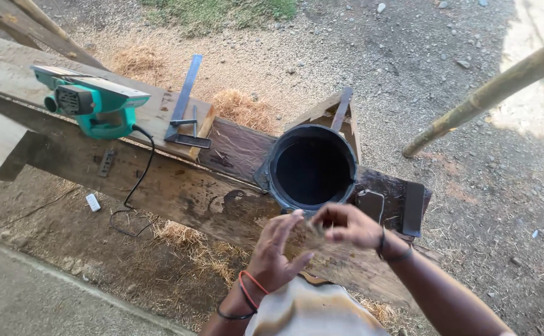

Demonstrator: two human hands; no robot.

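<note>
My left hand [277, 250] is held open, palm turned inward and fingers spread, just above the near edge of a dark, weathered wooden plank [178, 186]. Red and black bands circle its wrist. My right hand [348, 225] faces it a few centimetres away, fingers curled in with thumb against fingertips; a small blurred brownish bit shows between the two hands, and I cannot tell what it is. A black round bucket [348, 149], empty as far as I see, stands on the plank right beyond both hands.
A green electric planer [94, 102] rests on a paler board at left, its black cord [138, 180] hanging down. A metal square [183, 106] lies beside it. A dark flat rectangular piece [414, 208] sits at the plank's right end. A bamboo pole [490, 93] slants at right. Gravel ground with wood shavings surrounds everything.
</note>
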